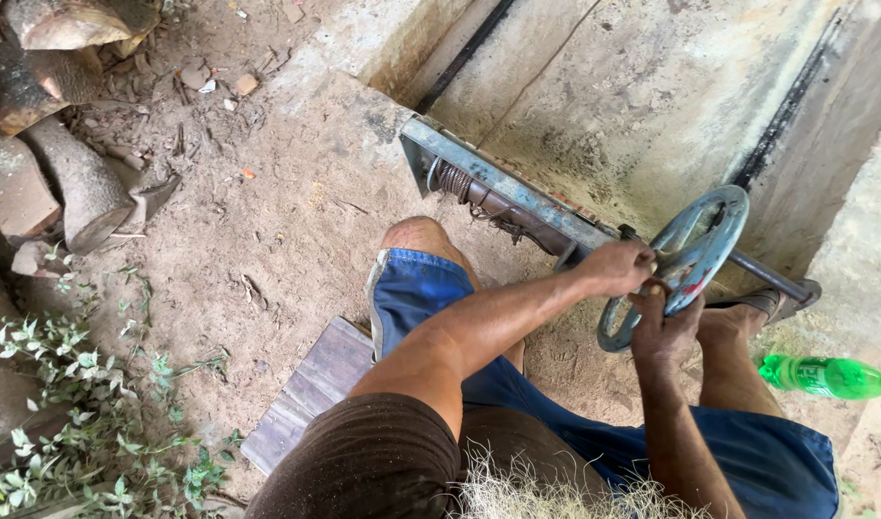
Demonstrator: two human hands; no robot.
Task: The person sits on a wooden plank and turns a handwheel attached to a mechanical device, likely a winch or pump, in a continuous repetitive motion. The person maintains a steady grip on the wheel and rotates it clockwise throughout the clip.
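Observation:
A blue-grey metal handwheel (695, 252) stands on a shaft beside a long blue-grey metal frame (503, 187) with a coiled spring. My left hand (615, 267) grips the wheel's handle from above. My right hand (663, 322) holds the wheel's lower rim from below. Both hands are closed on the wheel. I sit on a low wooden board (311, 389) in blue shorts, knees apart, with my right foot in a sandal (762, 306) by the shaft.
A green plastic bottle (825, 377) lies at the right. Cut logs (51, 163) pile up at the upper left, with leafy weeds (85, 413) below them. A concrete channel (642, 106) with black strips runs behind the frame. Sandy ground surrounds me.

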